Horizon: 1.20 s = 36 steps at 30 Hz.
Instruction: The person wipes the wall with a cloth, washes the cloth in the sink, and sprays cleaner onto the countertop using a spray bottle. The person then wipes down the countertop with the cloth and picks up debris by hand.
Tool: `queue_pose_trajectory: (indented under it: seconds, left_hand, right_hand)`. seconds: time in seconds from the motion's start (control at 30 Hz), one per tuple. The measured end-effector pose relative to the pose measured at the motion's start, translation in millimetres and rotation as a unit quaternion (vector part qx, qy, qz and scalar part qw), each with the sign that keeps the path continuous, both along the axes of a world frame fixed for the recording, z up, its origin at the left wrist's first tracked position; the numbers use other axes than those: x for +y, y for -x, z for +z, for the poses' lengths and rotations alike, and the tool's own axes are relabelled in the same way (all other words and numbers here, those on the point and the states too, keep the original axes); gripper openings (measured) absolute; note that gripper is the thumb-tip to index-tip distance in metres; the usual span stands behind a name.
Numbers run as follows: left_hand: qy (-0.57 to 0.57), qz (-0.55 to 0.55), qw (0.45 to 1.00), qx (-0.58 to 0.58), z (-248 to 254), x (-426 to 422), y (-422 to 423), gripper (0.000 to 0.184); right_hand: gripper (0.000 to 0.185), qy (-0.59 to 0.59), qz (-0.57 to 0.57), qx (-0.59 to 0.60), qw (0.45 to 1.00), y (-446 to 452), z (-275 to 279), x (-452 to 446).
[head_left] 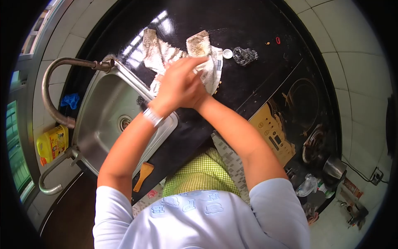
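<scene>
My left hand point(179, 81) lies crossed over my right hand point(194, 89) above the black counter, and the two touch each other. The fingers of the upper hand point to the right and are somewhat blurred; those of the lower one are mostly hidden. Just beyond and beneath them lies a crumpled, stained white cloth point(156, 52), with a second folded part point(199, 43) reaching away from me. To the right of the cloth sit a small white cap point(227, 54) and a dark wire scourer point(244, 56).
A steel sink point(99, 112) with a curved tap point(49, 83) is at the left, near a yellow bottle point(52, 144) and a blue bag point(70, 101). A wooden spatula point(143, 176) lies at the front edge. A cooktop point(273, 133) and a metal pot point(335, 167) stand right.
</scene>
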<state>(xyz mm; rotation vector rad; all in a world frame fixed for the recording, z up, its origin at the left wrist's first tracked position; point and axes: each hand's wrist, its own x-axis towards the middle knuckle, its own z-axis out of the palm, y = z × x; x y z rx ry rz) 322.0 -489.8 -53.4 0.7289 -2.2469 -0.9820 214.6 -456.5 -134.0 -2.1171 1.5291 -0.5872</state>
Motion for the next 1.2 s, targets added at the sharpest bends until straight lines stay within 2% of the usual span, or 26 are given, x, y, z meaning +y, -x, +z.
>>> queue_pose_trajectory:
  seconds: [0.03,0.07,0.13,0.17,0.2,0.23,0.27,0.33,0.37,0.4,0.47,0.5,0.53,0.57,0.6,0.67,0.7,0.73,0.83,0.9,0.93,1.0,1.03,1.07,1.17,1.2]
  left_hand:
    - [0.01,-0.021,1.0,-0.017,-4,-2,32,0.038]
    - [0.021,-0.042,0.998,-0.033,-9,-4,62,0.041]
    - [0.15,-0.071,0.982,-0.089,-28,-10,112,0.043]
    - [0.15,-0.071,0.982,-0.089,-33,-9,128,0.043]
    - [0.205,-0.092,0.963,-0.151,-35,-9,141,0.049]
    - [0.259,-0.113,0.936,-0.213,-36,-9,152,0.056]
    - [0.189,-0.152,0.938,-0.247,-37,-9,158,0.054]
    - [0.126,-0.192,0.931,-0.284,-27,-11,167,0.048]
    - [0.127,-0.194,0.93,-0.287,-29,-11,170,0.048]
    - [0.125,-0.182,0.942,-0.252,-33,-12,169,0.038]
    - [0.123,-0.166,0.952,-0.224,-40,-22,164,0.03]
    - [0.126,-0.146,0.962,-0.194,-45,-34,160,0.035]
    - [0.126,-0.13,0.971,-0.158,-47,-39,159,0.04]
    - [0.126,-0.133,0.969,-0.166,-45,-39,160,0.041]
    - [0.088,-0.057,0.992,-0.077,-24,-53,161,0.043]
    - [0.017,-0.007,0.999,-0.034,-22,-63,165,0.043]
    - [0.006,-0.01,0.999,-0.034,-21,-79,166,0.039]
    - [0.036,-0.053,0.988,-0.139,-21,-83,165,0.037]
    - [0.042,-0.033,0.982,-0.18,-30,-77,166,0.036]
    - [0.055,0.126,0.984,-0.111,-38,-79,167,0.038]
    - [0.05,0.188,0.974,-0.113,-39,-84,167,0.036]
    - [0.021,0.267,0.955,-0.126,-45,-104,156,0.036]
    - [0.076,0.279,0.948,-0.134,-52,-112,153,0.036]
    - [0.13,0.292,0.937,-0.141,-58,-119,145,0.037]
    - [0.068,0.354,0.908,-0.214,-57,-145,124,0.041]
    - [0.089,0.36,0.886,-0.277,-50,-152,122,0.046]
  right_hand:
    - [0.046,0.128,-0.047,-0.121,0.983,-1,-7,6]
    - [0.047,0.201,-0.086,-0.018,0.976,-4,-13,14]
    - [0.051,0.182,-0.043,-0.023,0.982,2,-9,12]
    - [0.054,0.115,-0.01,0.035,0.993,2,-13,8]
    - [0.046,0.181,-0.028,0.022,0.983,1,-13,7]
    - [0.046,0.183,-0.03,0.025,0.982,0,-15,6]
    - [0.046,0.185,-0.032,0.028,0.982,0,-17,4]
    - [0.047,0.186,-0.031,0.023,0.982,0,-22,4]
    - [0.047,0.184,-0.03,0.018,0.982,1,-25,4]
    - [0.047,0.185,-0.033,0.014,0.982,6,-22,2]
    - [0.05,0.157,0.021,-0.024,0.987,23,-17,-2]
    - [0.054,0.088,0.006,-0.081,0.993,48,-17,-10]
    - [0.057,0.112,-0.037,-0.017,0.993,60,-6,-13]
    - [0.056,0.036,-0.048,-0.068,0.996,78,4,-13]
    - [0.056,-0.043,-0.055,-0.12,0.99,93,7,-15]
    - [0.048,0.053,-0.1,-0.048,0.992,99,-16,-21]
    - [0.041,-0.009,-0.038,0.089,0.995,123,27,-26]
    - [0.039,0.024,-0.038,0.116,0.992,127,19,-28]
    - [0.044,0.02,-0.074,0.117,0.99,125,19,-27]
    - [0.047,0.03,-0.07,0.115,0.99,125,12,-27]
    - [0.05,0.106,-0.046,0.185,0.976,126,5,-25]
    - [0.049,0.128,-0.052,0.126,0.982,125,-2,-25]
    - [0.047,0.115,-0.07,0.081,0.988,125,1,-23]
    - [0.047,0.106,-0.072,0.089,0.988,123,0,-24]
    - [0.047,0.115,-0.073,0.127,0.983,124,-6,-22]
    - [0.047,0.115,-0.081,0.13,0.981,129,-6,-22]
